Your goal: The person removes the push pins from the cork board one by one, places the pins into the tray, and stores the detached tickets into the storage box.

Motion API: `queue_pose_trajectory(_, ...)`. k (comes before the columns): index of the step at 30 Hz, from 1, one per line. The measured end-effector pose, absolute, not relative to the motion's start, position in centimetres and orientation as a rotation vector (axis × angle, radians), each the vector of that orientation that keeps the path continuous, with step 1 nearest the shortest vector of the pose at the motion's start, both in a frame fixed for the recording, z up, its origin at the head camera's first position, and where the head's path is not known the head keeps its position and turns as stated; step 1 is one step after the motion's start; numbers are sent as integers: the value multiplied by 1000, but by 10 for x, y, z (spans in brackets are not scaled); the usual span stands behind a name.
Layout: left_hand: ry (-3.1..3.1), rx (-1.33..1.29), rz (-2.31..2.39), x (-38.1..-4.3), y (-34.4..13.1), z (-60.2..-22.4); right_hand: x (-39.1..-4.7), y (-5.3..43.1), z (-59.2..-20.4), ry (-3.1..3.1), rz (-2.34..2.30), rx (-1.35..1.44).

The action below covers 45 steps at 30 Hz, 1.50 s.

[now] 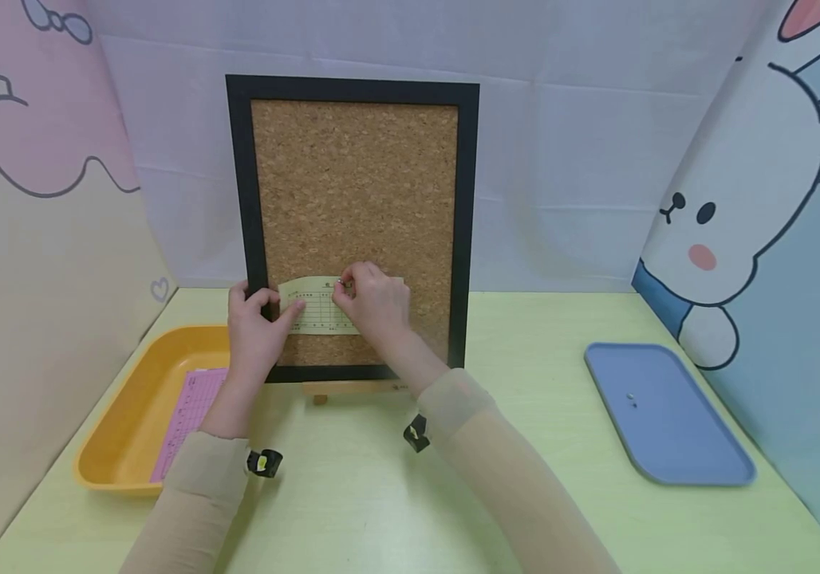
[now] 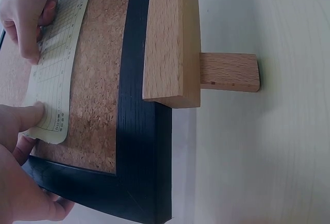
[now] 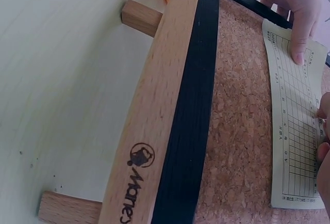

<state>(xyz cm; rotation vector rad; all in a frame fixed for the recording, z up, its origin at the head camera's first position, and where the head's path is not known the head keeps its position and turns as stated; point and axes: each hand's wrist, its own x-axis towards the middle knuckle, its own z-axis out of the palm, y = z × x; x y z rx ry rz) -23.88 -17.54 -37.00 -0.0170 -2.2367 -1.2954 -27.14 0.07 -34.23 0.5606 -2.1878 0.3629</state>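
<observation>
A yellow printed paper form (image 1: 317,307) lies across the lower part of a black-framed corkboard (image 1: 360,183). My left hand (image 1: 255,327) is at the board's left edge, its thumb on the form's left end and a finger under that end in the left wrist view. Other fingers rest against the black frame (image 2: 139,152). At the form's upper edge, my right hand (image 1: 381,307) pinches a small silvery pushpin (image 1: 341,281) between thumb and forefinger. The pin's tip is hidden.
A wooden stand (image 2: 172,38) supports the board. On the left, a yellow tray (image 1: 104,446) contains a pink printed form (image 1: 195,406), partly behind my left arm. Over on the right, a blue tray (image 1: 683,422) bears small silvery bits (image 1: 632,399).
</observation>
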Motion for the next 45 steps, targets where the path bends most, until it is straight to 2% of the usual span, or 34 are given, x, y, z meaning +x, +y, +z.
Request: queue_pose_trajectory(45, -2245, 5, -1288, -238, -174, -368, -275, 2, -349, -2065, 405, 626)
